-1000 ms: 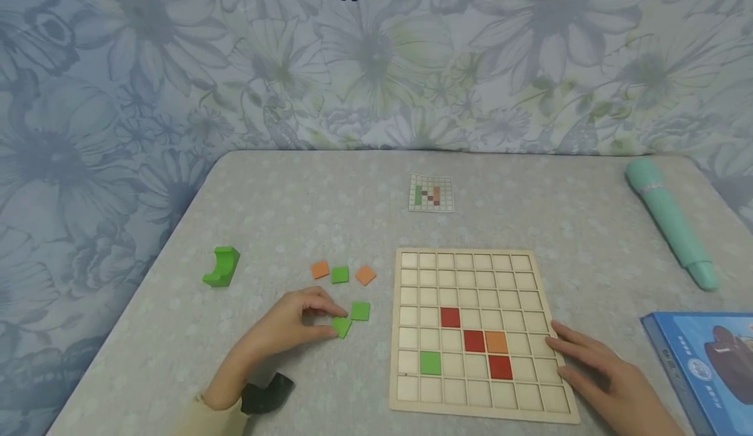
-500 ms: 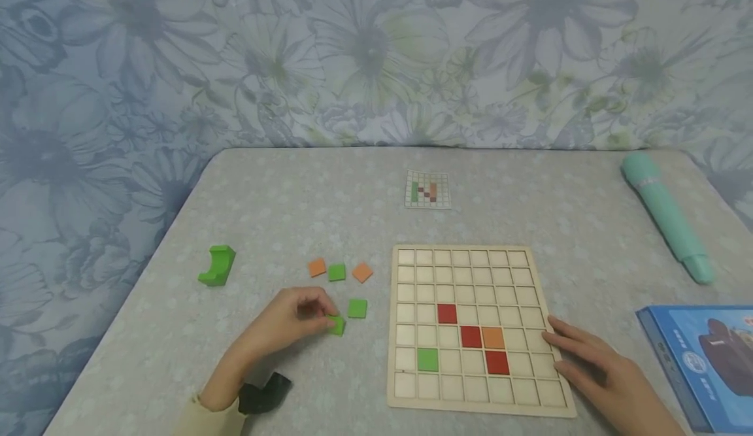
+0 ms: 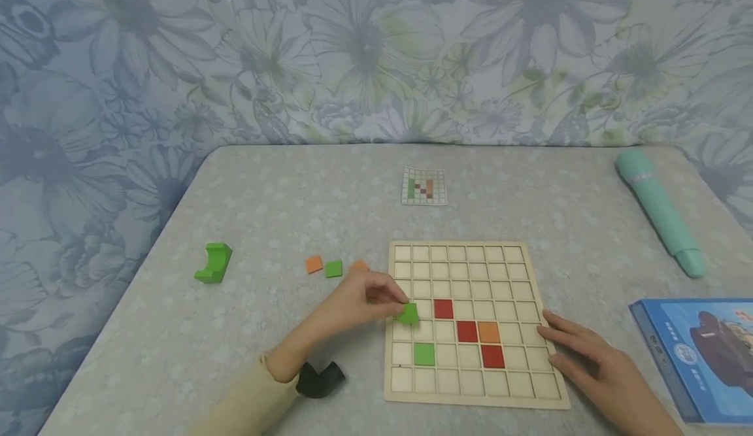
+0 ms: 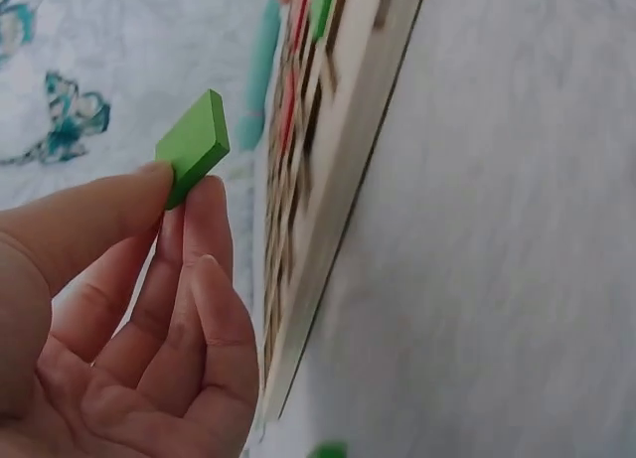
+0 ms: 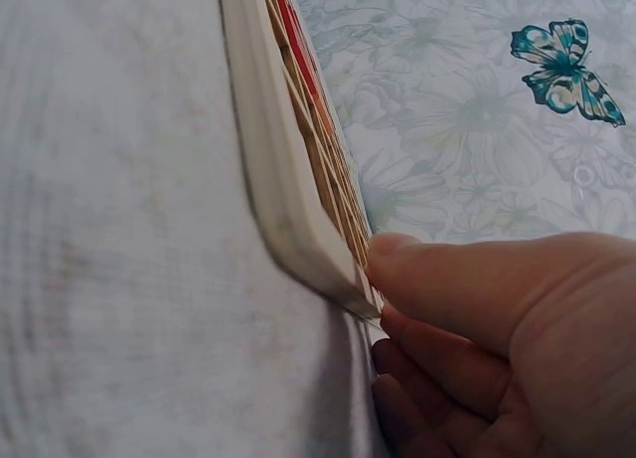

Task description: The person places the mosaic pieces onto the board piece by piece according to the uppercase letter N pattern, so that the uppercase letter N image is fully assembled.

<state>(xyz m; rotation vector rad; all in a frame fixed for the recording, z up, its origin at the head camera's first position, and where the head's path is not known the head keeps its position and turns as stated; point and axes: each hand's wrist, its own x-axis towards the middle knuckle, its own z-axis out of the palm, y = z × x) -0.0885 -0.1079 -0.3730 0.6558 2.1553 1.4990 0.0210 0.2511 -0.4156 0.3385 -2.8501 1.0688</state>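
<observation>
My left hand pinches a green square tile between thumb and fingertips. In the head view that tile is over the left columns of the wooden grid board, left of a red tile. The board also holds more red tiles, an orange tile and a green tile in its cells. My right hand rests at the board's right edge, fingers loosely extended; in the right wrist view its thumb touches the rim. Left of the board lie an orange tile and a green tile.
Another orange tile is partly covered by my left hand. A pattern card lies behind the board. A green curved block stands at left, a mint-coloured stick-like object at right, and a blue box at front right.
My left hand has lifted a green tile from the table and carried it right, over the board's left side. The right hand keeps its place at the board's edge. The head view has shifted slightly.
</observation>
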